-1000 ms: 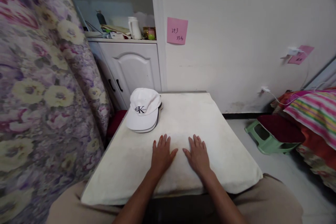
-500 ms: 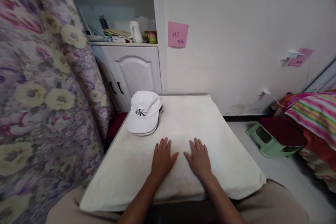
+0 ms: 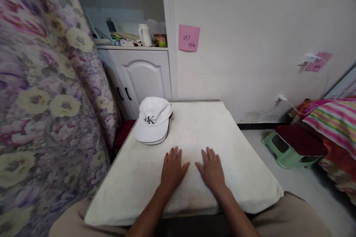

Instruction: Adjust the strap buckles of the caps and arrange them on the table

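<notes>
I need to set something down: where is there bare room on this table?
The widest patch runs from the white cap rightward to the table's right edge, between the wall and the right hand. Another lies between the left hand and the left edge. The cap crowds the far left.

From my end I read a black "cK" on the white cap (image 3: 154,118) left of centre. On the pink note (image 3: 189,38), upper middle, I make out "243" above handwriting I can't decipher; the tilted pink slip (image 3: 318,63), upper right, stays illegible to me.
</notes>
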`<action>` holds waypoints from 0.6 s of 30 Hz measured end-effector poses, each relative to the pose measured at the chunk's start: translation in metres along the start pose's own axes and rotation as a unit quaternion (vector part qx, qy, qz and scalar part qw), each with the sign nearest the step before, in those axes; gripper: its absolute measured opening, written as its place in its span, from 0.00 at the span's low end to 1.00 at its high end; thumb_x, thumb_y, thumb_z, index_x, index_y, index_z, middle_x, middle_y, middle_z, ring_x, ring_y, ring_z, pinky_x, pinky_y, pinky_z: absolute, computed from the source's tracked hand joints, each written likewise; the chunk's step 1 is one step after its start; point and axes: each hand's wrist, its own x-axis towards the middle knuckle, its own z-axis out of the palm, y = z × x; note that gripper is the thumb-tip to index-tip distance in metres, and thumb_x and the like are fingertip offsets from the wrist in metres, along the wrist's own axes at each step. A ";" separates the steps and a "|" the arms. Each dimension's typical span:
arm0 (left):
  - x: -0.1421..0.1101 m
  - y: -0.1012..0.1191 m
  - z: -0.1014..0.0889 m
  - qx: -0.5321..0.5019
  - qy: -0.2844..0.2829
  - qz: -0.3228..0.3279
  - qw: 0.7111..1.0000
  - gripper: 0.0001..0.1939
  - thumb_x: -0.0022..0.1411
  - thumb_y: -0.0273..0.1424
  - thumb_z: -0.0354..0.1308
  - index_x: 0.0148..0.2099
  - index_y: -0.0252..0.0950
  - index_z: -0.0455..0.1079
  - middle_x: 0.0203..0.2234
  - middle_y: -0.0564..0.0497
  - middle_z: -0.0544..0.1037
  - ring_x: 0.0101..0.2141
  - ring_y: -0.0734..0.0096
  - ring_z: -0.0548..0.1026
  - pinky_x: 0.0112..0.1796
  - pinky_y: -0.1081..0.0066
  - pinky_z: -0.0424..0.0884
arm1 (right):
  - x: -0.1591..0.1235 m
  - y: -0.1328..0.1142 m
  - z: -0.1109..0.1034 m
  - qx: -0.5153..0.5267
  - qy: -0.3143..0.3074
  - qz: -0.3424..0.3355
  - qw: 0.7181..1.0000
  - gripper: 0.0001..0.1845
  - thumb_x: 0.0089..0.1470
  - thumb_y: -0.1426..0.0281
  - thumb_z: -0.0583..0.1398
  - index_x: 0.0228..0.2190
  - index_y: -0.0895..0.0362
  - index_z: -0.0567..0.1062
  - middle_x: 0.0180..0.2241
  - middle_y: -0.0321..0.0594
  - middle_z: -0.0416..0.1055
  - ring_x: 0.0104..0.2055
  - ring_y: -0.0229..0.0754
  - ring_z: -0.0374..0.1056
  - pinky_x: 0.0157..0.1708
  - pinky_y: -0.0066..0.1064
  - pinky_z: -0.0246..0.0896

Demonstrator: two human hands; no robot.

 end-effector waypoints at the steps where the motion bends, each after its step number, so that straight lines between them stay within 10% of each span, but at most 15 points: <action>1: 0.000 0.000 -0.001 0.000 -0.001 0.000 1.000 0.29 0.66 0.42 0.52 0.63 0.28 0.63 0.63 0.36 0.64 0.64 0.48 0.60 0.61 0.49 0.58 | 0.000 0.000 0.000 0.000 0.001 0.000 1.000 0.34 0.65 0.54 0.49 0.63 0.62 0.62 0.68 0.55 0.51 0.70 0.58 0.44 0.66 0.49 0.35; 18: 0.000 0.003 -0.004 -0.004 -0.004 -0.003 1.000 0.29 0.66 0.42 0.53 0.63 0.29 0.64 0.63 0.36 0.65 0.64 0.47 0.60 0.61 0.49 0.58 | 0.000 0.002 0.004 -0.011 0.006 -0.004 1.000 0.34 0.65 0.54 0.49 0.63 0.62 0.62 0.67 0.56 0.51 0.70 0.58 0.45 0.66 0.49 0.35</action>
